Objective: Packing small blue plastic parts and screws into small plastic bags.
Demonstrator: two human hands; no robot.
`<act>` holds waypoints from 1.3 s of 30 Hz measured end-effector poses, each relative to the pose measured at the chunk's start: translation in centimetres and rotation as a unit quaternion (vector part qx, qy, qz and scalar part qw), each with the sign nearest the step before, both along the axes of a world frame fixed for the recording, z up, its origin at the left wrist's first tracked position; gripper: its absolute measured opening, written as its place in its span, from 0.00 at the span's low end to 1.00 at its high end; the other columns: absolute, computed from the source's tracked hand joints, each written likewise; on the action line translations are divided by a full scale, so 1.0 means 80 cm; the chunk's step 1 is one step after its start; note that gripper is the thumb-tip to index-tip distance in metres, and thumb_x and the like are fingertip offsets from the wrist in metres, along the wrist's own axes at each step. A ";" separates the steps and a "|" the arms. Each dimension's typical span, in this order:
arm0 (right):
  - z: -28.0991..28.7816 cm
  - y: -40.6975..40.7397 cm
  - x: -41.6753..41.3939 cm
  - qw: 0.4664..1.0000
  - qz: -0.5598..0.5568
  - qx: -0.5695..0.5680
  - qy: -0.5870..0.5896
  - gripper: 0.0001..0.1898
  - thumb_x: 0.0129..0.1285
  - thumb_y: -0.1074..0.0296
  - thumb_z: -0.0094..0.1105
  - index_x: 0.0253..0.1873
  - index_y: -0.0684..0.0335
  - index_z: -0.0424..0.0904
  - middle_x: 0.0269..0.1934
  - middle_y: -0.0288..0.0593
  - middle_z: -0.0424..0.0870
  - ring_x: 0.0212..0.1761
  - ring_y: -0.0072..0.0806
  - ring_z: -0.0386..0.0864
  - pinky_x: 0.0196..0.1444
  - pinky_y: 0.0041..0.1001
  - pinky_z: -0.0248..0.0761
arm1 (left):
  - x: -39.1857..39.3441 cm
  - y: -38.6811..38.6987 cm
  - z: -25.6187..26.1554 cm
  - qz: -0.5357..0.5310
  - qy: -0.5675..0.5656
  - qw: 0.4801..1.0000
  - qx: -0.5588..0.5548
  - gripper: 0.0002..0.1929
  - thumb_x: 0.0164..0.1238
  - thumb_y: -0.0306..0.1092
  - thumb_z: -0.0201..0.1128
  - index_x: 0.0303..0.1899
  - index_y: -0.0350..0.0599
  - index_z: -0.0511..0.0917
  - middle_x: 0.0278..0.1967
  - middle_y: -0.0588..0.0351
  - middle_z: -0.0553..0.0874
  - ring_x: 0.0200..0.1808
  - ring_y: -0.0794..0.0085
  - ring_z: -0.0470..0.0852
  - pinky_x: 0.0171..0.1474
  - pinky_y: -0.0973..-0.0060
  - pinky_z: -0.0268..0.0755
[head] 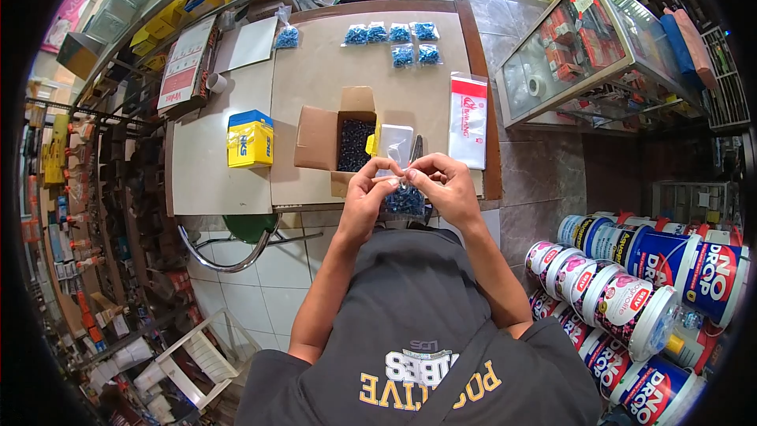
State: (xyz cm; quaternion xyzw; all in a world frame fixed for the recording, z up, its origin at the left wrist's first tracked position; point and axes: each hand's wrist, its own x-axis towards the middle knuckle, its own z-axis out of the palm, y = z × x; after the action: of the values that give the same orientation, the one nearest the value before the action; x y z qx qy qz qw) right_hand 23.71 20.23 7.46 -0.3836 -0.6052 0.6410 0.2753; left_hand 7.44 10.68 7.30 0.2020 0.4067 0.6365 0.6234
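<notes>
My left hand [369, 192] and my right hand [446, 184] meet at the table's front edge. Between them they pinch the top of a clear plastic bag [405, 202] filled with small blue parts, which hangs below my fingers. Just beyond my left hand stands an open cardboard box [319, 139] holding many small dark parts [355, 147]. A stack of clear plastic bags [396, 139] lies to the right of the box. Beside it is a slim dark tool [417, 148], partly hidden by my right hand.
Several filled bags of blue parts [403, 55] lie at the table's far side, another [287, 36] farther left. A yellow and blue box [251, 141] sits left; a printed plastic bag pack [468, 121] lies right. Paint pails [627, 302] are stacked right of me, below a glass cabinet [568, 65].
</notes>
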 end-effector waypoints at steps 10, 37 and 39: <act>0.004 -0.004 0.000 0.998 0.003 0.067 -0.016 0.09 0.64 0.72 0.72 0.48 0.67 0.91 0.40 0.43 0.90 0.42 0.26 0.87 0.48 0.27 0.79 | 0.008 0.000 -0.009 0.034 0.105 0.993 -0.028 0.06 0.78 0.24 0.62 0.51 0.39 0.77 0.43 0.52 0.91 0.47 0.81 0.86 0.51 0.82 0.77; 0.006 -0.004 0.006 0.996 0.063 0.056 -0.027 0.11 0.65 0.71 0.72 0.50 0.67 0.87 0.46 0.47 0.86 0.48 0.32 0.87 0.51 0.30 0.85 | 0.005 -0.010 0.001 0.001 0.200 0.979 -0.032 0.18 0.81 0.24 0.60 0.65 0.43 0.66 0.44 0.52 0.91 0.41 0.85 0.82 0.42 0.84 0.72; 0.006 -0.002 0.008 0.987 0.086 0.129 -0.037 0.10 0.66 0.72 0.71 0.49 0.68 0.85 0.45 0.46 0.83 0.46 0.32 0.85 0.49 0.30 0.82 | 0.005 -0.011 0.005 -0.027 0.220 0.974 -0.048 0.21 0.80 0.24 0.61 0.67 0.43 0.64 0.46 0.51 0.91 0.42 0.85 0.83 0.43 0.85 0.73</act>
State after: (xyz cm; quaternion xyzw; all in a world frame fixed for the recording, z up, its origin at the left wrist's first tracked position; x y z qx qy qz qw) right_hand 24.33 20.05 7.95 -0.3153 -0.7234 0.5638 0.2438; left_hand 7.80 9.77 7.71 0.3181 0.5581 0.5390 0.5448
